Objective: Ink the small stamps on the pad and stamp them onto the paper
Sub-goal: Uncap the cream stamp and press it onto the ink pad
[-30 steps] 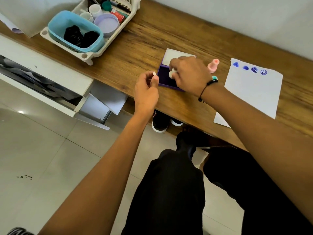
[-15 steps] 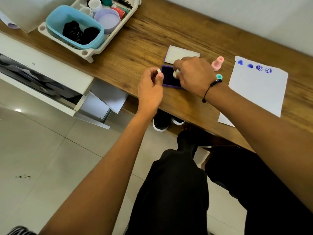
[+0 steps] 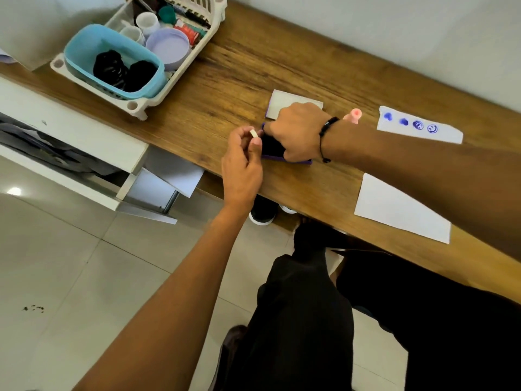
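Since the earlier frame, the right hand (image 3: 296, 131) has shifted from the pad's far end to lie across its middle, and the teal stamp formerly beside the wrist is no longer visible. One purple ink pad (image 3: 272, 149) lies on the table (image 3: 239, 71), its long axis running parallel to the near edge; its white lid (image 3: 277, 104) lies just beyond it, touching or nearly so. Right grip: fingers curled down onto the pad; whether they enclose a stamp cannot be told. Left hand (image 3: 242, 162): thumb and forefinger pinch one small white piece (image 3: 254, 134) at the pad's left end, held off the table. One pink stamp (image 3: 353, 116) stands upright between the wrist and the paper (image 3: 394, 210). One sheet of paper, partly hidden by the right forearm, carries four blue prints (image 3: 410, 124) in a row along its far edge: two solid shapes, two smiley faces. One white rack (image 3: 135, 104) sits well to the left, holding one blue tub (image 3: 81, 46).
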Demonstrator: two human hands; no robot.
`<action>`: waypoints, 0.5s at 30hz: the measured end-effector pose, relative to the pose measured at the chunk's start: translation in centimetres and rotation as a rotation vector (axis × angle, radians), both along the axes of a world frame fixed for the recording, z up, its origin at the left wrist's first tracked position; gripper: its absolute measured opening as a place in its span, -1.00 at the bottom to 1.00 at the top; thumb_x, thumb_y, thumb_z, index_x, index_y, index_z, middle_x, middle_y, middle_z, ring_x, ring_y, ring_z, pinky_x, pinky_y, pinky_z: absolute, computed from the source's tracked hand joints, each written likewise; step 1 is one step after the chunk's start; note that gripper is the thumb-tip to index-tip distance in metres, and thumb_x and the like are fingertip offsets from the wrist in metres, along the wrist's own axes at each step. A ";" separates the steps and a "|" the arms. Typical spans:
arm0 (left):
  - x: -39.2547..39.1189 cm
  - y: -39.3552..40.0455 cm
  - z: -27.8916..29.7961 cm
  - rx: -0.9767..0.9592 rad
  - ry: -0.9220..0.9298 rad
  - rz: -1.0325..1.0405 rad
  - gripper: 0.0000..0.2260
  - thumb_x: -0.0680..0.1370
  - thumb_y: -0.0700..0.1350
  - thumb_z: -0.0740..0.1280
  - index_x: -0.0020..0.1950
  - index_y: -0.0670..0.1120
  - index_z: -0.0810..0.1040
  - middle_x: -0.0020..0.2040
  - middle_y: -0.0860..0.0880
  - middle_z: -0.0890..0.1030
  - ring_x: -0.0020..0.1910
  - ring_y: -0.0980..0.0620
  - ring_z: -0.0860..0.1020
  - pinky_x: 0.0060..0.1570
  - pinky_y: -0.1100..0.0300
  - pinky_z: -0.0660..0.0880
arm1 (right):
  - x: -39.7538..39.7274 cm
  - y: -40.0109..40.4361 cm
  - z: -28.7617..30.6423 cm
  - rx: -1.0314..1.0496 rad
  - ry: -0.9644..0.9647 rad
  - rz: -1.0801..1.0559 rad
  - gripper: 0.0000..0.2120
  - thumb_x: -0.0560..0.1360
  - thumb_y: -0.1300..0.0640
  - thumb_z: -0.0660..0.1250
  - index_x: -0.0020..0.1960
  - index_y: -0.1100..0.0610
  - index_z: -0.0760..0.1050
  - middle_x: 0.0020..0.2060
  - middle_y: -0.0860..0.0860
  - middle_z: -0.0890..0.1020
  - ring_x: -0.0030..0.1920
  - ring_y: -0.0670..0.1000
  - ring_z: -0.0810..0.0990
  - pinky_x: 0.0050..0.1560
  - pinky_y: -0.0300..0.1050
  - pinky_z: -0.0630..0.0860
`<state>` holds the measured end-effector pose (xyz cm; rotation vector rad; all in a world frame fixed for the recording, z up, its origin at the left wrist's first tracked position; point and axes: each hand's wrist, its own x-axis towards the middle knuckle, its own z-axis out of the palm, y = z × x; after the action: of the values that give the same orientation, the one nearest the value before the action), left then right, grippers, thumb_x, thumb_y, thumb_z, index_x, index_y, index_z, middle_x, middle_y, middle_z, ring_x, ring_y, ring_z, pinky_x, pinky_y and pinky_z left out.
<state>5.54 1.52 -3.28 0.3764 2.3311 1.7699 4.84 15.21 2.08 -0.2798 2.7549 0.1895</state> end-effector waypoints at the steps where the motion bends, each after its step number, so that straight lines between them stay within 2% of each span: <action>1: 0.0 0.1 -0.1 -0.006 0.003 0.009 -0.77 0.59 -0.08 0.17 0.17 -0.17 0.42 -0.04 0.03 0.57 -0.06 0.14 0.54 0.01 0.08 0.49 | 0.0 -0.2 -0.1 -0.005 -0.008 -0.016 -0.73 0.41 0.10 0.27 0.07 0.19 0.47 -0.10 0.22 0.59 -0.18 0.22 0.49 -0.48 -0.21 0.06; 3: 0.1 0.1 -0.3 -0.016 0.011 0.019 -0.77 0.58 -0.08 0.17 0.16 -0.17 0.43 -0.10 0.13 0.54 -0.13 0.33 0.50 -0.03 0.15 0.47 | -0.1 -0.3 -0.2 -0.029 -0.021 -0.065 -0.73 0.41 0.08 0.26 0.06 0.19 0.48 -0.08 0.22 0.59 -0.22 0.17 0.42 -0.48 -0.21 0.06; 5: 0.0 0.2 -0.5 -0.024 0.022 0.026 -0.78 0.58 -0.09 0.17 0.16 -0.17 0.43 -0.11 0.17 0.53 -0.16 0.43 0.48 -0.06 0.22 0.46 | -0.1 -0.3 -0.3 -0.079 -0.013 -0.130 -0.72 0.42 0.08 0.25 0.08 0.18 0.47 -0.05 0.21 0.59 -0.21 0.15 0.40 -0.46 -0.21 0.09; 8: 0.0 0.2 -0.6 -0.010 0.018 0.031 -0.77 0.59 -0.09 0.17 0.17 -0.17 0.42 -0.01 0.08 0.57 -0.08 0.34 0.50 -0.05 0.36 0.45 | -0.1 -0.3 -0.6 -0.144 0.022 -0.222 -0.72 0.43 0.07 0.24 0.09 0.17 0.47 0.00 0.22 0.58 -0.06 0.23 0.52 -0.34 -0.10 0.26; 10: 0.0 0.2 -0.8 -0.013 0.034 0.033 -0.77 0.58 -0.09 0.17 0.17 -0.17 0.42 0.00 0.06 0.57 -0.09 0.39 0.49 -0.09 0.47 0.41 | -0.3 -0.7 -0.8 -0.166 0.042 -0.284 -0.74 0.43 0.05 0.24 0.03 0.18 0.49 0.00 0.23 0.58 -0.01 0.26 0.53 -0.26 -0.07 0.31; 12: 0.1 0.3 -0.8 -0.019 0.055 0.032 -0.76 0.58 -0.08 0.17 0.17 -0.18 0.42 0.00 0.05 0.56 -0.11 0.46 0.47 -0.11 0.51 0.39 | -0.3 -0.7 -0.7 -0.182 0.048 -0.318 -0.76 0.43 0.04 0.24 -0.01 0.18 0.49 -0.03 0.23 0.58 -0.08 0.23 0.52 -0.26 -0.06 0.33; 15: 0.3 0.4 -0.5 0.006 0.046 0.029 -0.71 0.56 -0.01 0.18 0.15 -0.18 0.42 0.00 0.07 0.57 -0.05 0.34 0.51 -0.01 0.37 0.45 | 0.2 -0.1 -0.3 -0.207 0.034 -0.272 -0.77 0.42 0.09 0.24 0.02 0.18 0.47 -0.08 0.23 0.58 -0.23 0.15 0.39 -0.29 -0.07 0.31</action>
<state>5.81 1.88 -3.77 0.3902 2.3743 1.8004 5.08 15.14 1.75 0.0480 2.8121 -0.1633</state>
